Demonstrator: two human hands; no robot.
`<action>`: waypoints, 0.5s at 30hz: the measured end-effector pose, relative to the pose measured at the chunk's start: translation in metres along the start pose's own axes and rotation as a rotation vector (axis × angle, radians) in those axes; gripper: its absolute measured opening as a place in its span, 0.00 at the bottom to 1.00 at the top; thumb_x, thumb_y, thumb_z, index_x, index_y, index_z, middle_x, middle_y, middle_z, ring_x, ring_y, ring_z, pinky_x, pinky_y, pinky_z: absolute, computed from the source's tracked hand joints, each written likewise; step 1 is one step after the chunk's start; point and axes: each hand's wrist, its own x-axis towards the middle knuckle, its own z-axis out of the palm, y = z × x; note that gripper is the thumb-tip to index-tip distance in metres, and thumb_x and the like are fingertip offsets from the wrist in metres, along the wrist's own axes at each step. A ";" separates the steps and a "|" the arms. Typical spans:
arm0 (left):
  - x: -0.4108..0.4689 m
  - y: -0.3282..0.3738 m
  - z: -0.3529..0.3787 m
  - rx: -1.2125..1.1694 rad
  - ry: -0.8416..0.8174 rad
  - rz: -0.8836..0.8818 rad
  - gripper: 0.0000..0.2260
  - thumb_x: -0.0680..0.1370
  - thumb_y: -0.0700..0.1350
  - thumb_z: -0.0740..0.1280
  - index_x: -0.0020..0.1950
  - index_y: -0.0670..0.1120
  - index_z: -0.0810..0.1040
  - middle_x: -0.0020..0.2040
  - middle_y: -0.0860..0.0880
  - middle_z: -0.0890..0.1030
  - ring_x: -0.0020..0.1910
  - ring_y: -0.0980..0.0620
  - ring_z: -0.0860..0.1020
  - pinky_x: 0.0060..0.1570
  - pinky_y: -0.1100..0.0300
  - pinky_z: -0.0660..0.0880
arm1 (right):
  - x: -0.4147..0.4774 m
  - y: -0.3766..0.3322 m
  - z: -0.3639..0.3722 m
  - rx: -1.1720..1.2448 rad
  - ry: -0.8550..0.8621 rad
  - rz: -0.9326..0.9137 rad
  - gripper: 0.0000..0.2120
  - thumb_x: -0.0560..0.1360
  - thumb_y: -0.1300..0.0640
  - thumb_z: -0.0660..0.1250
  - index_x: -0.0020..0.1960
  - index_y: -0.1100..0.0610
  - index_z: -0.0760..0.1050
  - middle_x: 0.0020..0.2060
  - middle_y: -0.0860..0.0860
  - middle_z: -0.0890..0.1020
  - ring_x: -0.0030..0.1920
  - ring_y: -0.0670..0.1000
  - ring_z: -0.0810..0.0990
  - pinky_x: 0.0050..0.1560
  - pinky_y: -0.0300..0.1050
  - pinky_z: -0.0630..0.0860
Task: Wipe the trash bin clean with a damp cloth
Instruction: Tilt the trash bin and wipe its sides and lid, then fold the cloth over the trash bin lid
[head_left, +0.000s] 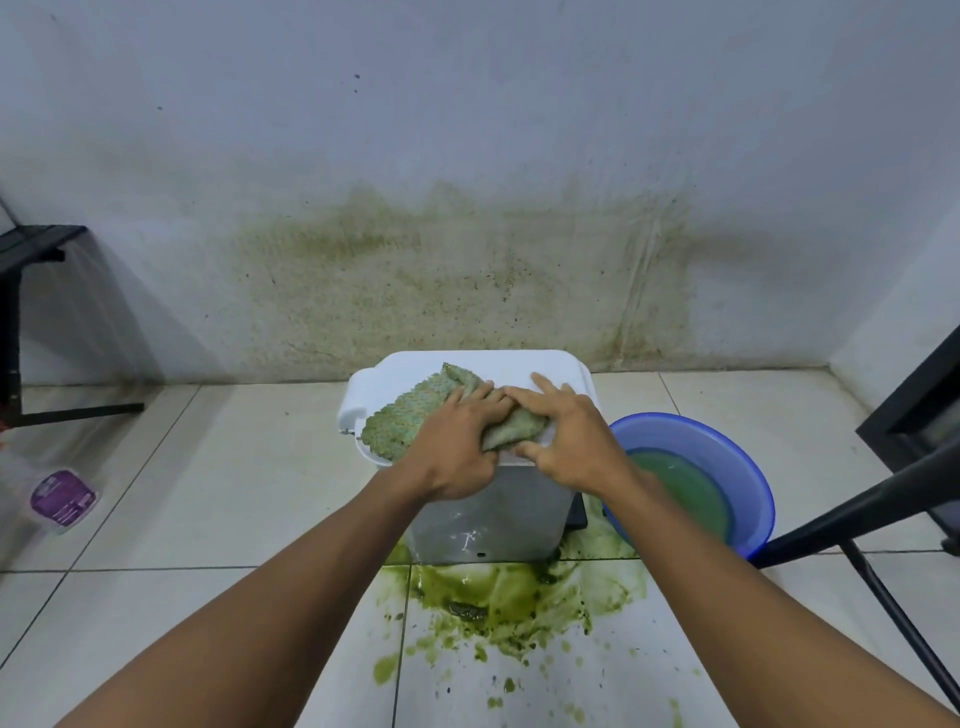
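Beside the bin (493, 519), basin (737, 452) (green water (685, 488))

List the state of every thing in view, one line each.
Trash bin: upright, lid shut.
Cloth: green-stained, crumpled on the lid.
Left hand: grips the cloth.
Right hand: presses the cloth, fingers spread.
Basin: holds greenish water.
Floor: smeared with green spill.
Wall: green-stained low down.

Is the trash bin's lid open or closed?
Closed. The white lid lies flat on the bin body, and the left hand and right hand hold the cloth on top.
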 end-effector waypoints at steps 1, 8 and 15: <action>-0.002 0.002 -0.004 -0.087 0.041 -0.009 0.30 0.73 0.38 0.66 0.76 0.48 0.73 0.75 0.48 0.73 0.76 0.51 0.66 0.77 0.58 0.52 | 0.001 0.000 0.001 0.024 0.011 -0.022 0.31 0.71 0.58 0.76 0.72 0.47 0.74 0.72 0.53 0.74 0.77 0.53 0.65 0.80 0.55 0.55; -0.012 0.007 -0.016 0.038 0.301 -0.101 0.20 0.67 0.38 0.70 0.59 0.45 0.81 0.53 0.48 0.83 0.53 0.46 0.78 0.54 0.50 0.77 | -0.003 -0.017 -0.039 0.015 0.037 -0.019 0.09 0.74 0.64 0.72 0.52 0.58 0.87 0.45 0.51 0.88 0.44 0.47 0.85 0.50 0.44 0.81; 0.005 0.051 -0.055 0.081 0.240 -0.077 0.15 0.70 0.36 0.67 0.55 0.48 0.78 0.45 0.51 0.83 0.43 0.48 0.77 0.39 0.58 0.72 | -0.003 -0.045 -0.140 -0.063 -0.055 0.034 0.06 0.70 0.61 0.77 0.48 0.55 0.86 0.33 0.52 0.86 0.36 0.52 0.85 0.42 0.46 0.81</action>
